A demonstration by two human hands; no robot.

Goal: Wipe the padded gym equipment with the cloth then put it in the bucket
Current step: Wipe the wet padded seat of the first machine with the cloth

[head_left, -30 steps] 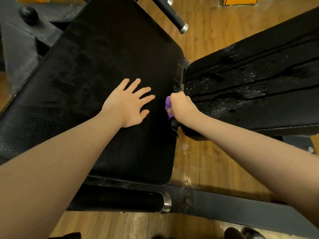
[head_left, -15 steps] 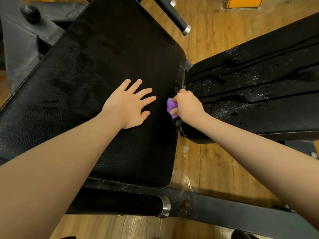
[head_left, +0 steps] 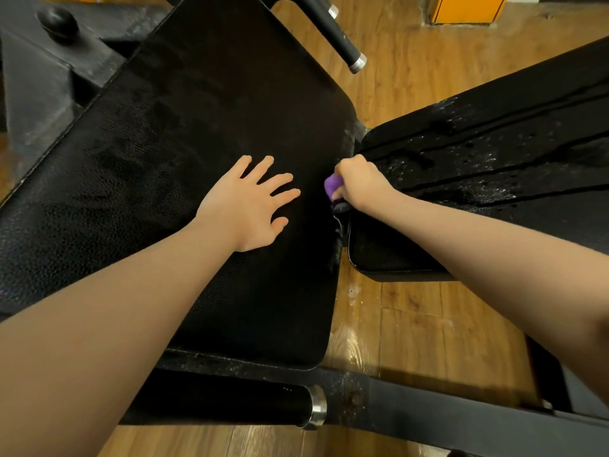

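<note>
A: Writing anywhere? Brand, label?

B: None that I can read. The orange box [head_left: 468,8] on the floor, far beyond the big pad [head_left: 204,133], shows a plain face, and the pads bear only grain and wet marks.

A: Hands, then. How do they sit?

B: The left hand [head_left: 250,206] lies flat on the big pad, near its right edge, fingers straight and spread wide, holding nothing. The right hand [head_left: 359,184] is just off that same edge, in the gap where the big pad meets the smaller pad [head_left: 494,166]. Its fingers curl tight round the cloth [head_left: 333,186].

A: And the cloth itself?

B: Purple, bunched up; only a small lump shows at the thumb side of the fist. A darker bit hangs under the hand, down in the gap, but I cannot tell if it is cloth or part of the frame.

A: Counts?

B: Two pads: the big one dull and mostly dry-looking, the smaller one to its right streaked with drops. Two hands, one cloth. Two bars with silver end caps: one bar [head_left: 342,37] beyond the big pad's far corner, one roller [head_left: 230,400] under its near edge. One round knob [head_left: 57,21] on the grey frame left of the big pad. Wood floor [head_left: 412,331] lies below the gap, with a wet shine just off the big pad's near right corner.
</note>
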